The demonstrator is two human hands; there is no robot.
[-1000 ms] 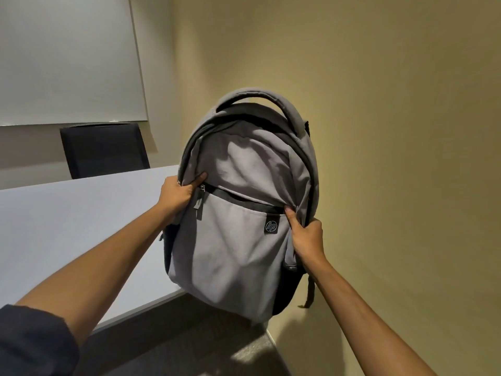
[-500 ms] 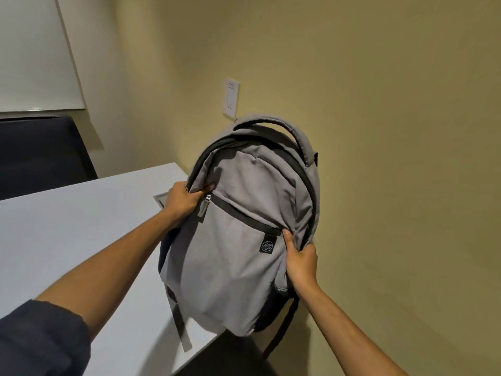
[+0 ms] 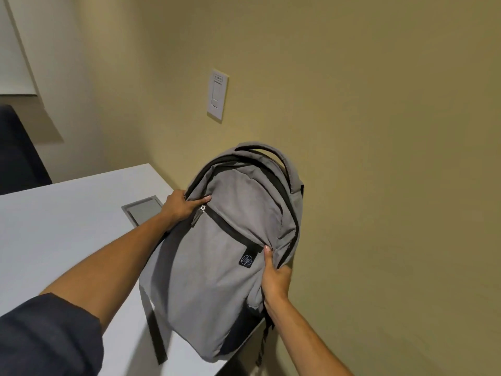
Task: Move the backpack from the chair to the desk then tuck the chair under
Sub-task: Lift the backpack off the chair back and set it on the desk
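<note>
Head view: I read this as step one near its end, with the backpack (image 3: pixel 217 261) over the right end of the desk (image 3: pixel 67 234).
Backpack position: tilted, top leaning toward the far wall, bottom at the desk's near right corner; I can't tell whether it is fully resting or still partly carried.
Left hand (image 3: pixel 180 206): closed on the bag's left upper edge by the zipper pull, thumb on the front fabric.
Right hand (image 3: pixel 275 280): closed on a bunch of fabric on the bag's right side, thumb on the front panel.
Strap (image 3: pixel 156 329): one dark strap lies on the desk under the bag's left side.
Next move: my call, lower the base fully onto the top, well in from the edge, then let go with both hands.
Chair: not in view, so tucking is not yet started.
Risk: base sits near the corner; may slide off on release.
Desk hatch (image 3: pixel 142 208): grey cable flap just left of the left hand.
Writing: "hp" logo tag (image 3: pixel 246 259) on the front pocket.
Wall plate (image 3: pixel 217 95): small label at top, too small to read.
</note>
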